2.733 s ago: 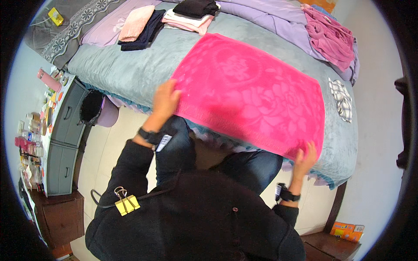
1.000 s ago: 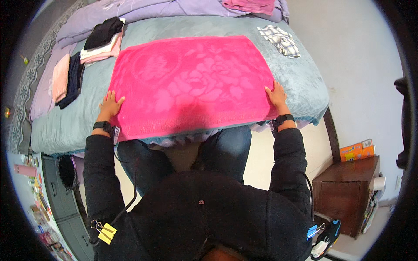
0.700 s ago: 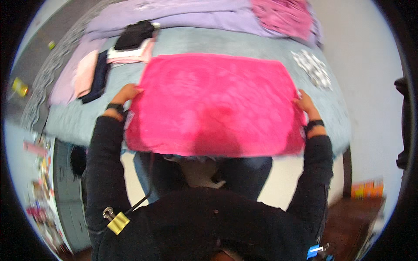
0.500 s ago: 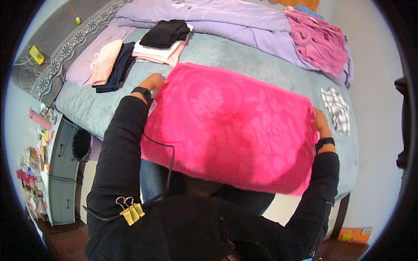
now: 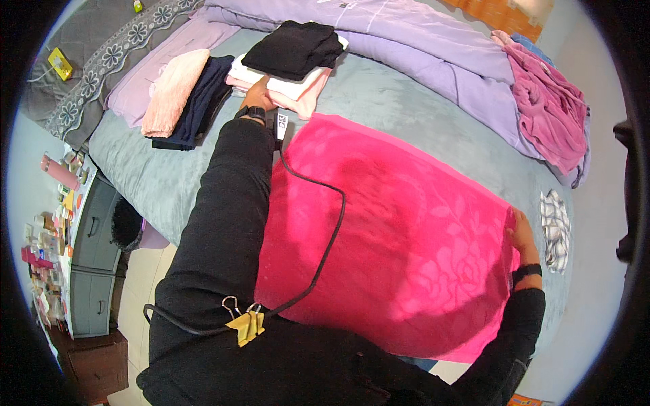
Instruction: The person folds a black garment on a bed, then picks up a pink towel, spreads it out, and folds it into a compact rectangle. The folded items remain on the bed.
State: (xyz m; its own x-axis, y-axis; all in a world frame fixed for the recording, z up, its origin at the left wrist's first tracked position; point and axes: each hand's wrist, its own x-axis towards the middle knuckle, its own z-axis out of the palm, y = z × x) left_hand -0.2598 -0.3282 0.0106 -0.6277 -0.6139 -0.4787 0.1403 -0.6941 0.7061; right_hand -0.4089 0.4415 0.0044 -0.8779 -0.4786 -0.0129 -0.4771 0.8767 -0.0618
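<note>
Left fingers (image 5: 262,84) at the folded clothes (image 5: 291,64), right fingers (image 5: 517,227) at the pink towel (image 5: 386,230), both grips unclear! Clothes stacked; towel spread, unfolded.

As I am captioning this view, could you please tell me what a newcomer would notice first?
A bright pink flowered cloth dominates the middle of the picture, with the right hand at its right edge. Beyond its far left corner, the left hand is at a folded stack topped with black cloth.
</note>
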